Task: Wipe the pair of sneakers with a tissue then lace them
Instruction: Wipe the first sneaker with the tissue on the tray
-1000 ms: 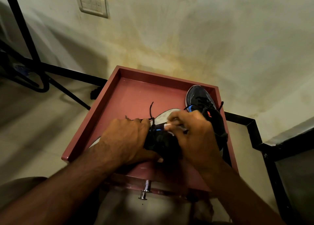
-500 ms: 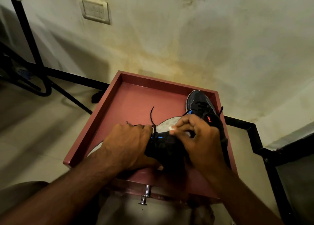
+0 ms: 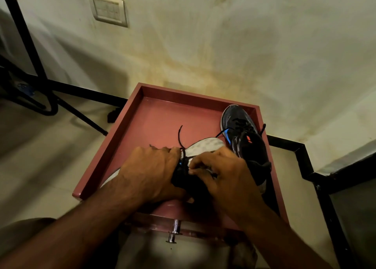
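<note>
Now the near sneaker (image 3: 184,176) sits tipped on its side in the red tray (image 3: 114,146), pale sole outward. Left hand (image 3: 151,172) clamps the soft, light upper; right hand (image 3: 222,174) pinches the thin, limp lace (image 3: 180,135), best held near its tip. Second sneaker (image 3: 244,140) waits beside.

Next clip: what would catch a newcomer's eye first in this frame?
Both hands, the left hand and right hand, meet over a dark sneaker at the near middle of a red tray, working its black lace. The second sneaker lies along the tray's right wall, toe pointing away.
</note>
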### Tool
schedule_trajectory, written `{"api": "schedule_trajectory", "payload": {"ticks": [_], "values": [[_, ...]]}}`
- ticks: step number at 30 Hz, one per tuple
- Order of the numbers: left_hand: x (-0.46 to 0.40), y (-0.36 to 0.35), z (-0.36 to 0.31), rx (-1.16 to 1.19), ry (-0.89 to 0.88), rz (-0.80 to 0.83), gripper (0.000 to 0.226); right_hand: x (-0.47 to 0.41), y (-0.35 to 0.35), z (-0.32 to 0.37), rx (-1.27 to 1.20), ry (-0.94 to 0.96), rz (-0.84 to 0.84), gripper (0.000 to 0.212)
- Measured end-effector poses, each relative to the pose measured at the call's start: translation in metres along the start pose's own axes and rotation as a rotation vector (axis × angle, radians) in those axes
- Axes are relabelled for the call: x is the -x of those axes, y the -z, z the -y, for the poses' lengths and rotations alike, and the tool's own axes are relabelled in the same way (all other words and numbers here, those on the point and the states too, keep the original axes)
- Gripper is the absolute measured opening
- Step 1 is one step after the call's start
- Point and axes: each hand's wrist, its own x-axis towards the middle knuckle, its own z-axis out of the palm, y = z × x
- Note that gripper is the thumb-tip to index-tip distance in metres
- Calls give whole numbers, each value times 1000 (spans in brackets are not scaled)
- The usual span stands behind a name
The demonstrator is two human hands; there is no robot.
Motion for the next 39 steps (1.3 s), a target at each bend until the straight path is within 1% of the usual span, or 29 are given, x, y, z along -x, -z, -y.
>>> {"api": "schedule_trajectory", "payload": {"ticks": [1, 4, 6, 7, 9, 10, 11, 12, 14, 16, 18, 20, 21, 22, 23, 26, 27, 31, 34, 36, 37, 39], "values": [[-1, 0, 1, 3, 5, 12, 100, -3, 4, -6, 23, 2, -29, 11], [-3, 1, 2, 7, 20, 46, 106, -15, 21, -27, 101, -81, -181, 8], [-2, 1, 3, 3, 19, 41, 107, -14, 22, -27, 91, -89, -221, 10], [-2, 1, 3, 0, 16, 40, 105, -9, 17, -21, 50, -73, -193, 12], [-2, 0, 3, -8, 10, 27, 100, 3, 4, -1, -26, 7, -52, 14], [-2, -1, 3, -9, 7, 19, 97, 7, -2, 6, -17, 66, 11, 14], [-3, -1, 3, -12, 7, 17, 97, 6, -3, 5, 16, 110, 36, 13], [-4, 0, 3, -15, 10, 25, 99, 0, 0, -2, 47, 107, 9, 11], [-3, 0, 3, -17, 19, 54, 104, -13, 14, -22, 125, -17, -121, 10], [-2, 1, 2, -14, 20, 66, 106, -19, 27, -32, 150, -126, -188, 11], [-2, 0, 1, -9, 14, 67, 105, -11, 22, -24, 17, -136, -139, 13], [-2, -1, 0, -17, 12, 43, 102, 2, 6, -2, -104, -85, 2, 15], [-2, -2, -1, -27, 12, 26, 100, 5, -1, 5, -86, -39, 50, 14], [-2, -2, -1, -38, 12, 15, 98, 4, -4, 5, -56, -8, 57, 14], [-3, -1, -2, -43, 17, 15, 98, -2, -4, 0, -36, -12, 18, 13], [-3, -1, -2, -24, 47, 16, 99, -18, 10, -15, 23, -121, -181, 8], [-4, -1, -3, -17, 50, 22, 100, -19, 13, -16, 51, -142, -217, 7], [-4, 0, -2, 3, 47, 36, 102, -8, 11, -3, 40, -81, -251, 10], [-6, -2, 3, -4, 59, 24, 103, -11, 20, -8, -72, -133, -351, 15], [-7, -3, 4, -10, 60, 32, 104, -15, 28, -16, -172, -187, -434, 12], [-7, -3, 3, -17, 53, 34, 104, -16, 31, -19, -162, -194, -456, 10], [-7, -3, 1, -33, 39, 36, 107, -16, 30, -23, -61, -188, -435, 11]]}}
